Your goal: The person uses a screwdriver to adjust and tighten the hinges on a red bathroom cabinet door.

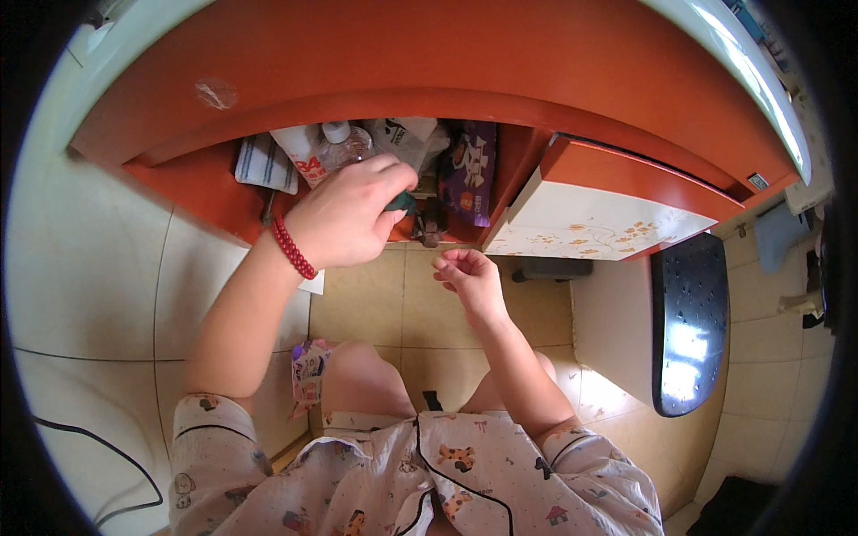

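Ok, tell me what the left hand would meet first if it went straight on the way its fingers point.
Probably the purple package inside the red cabinet, to the right of the left hand; depth is unclear, so the pale plastic bag might come first.

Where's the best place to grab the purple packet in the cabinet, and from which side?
I'd pinch the near, lower end of the purple packet, coming from the front with the right hand. That end points out toward the opening and is uncovered, while the plastic bag sits close on the packet's left.
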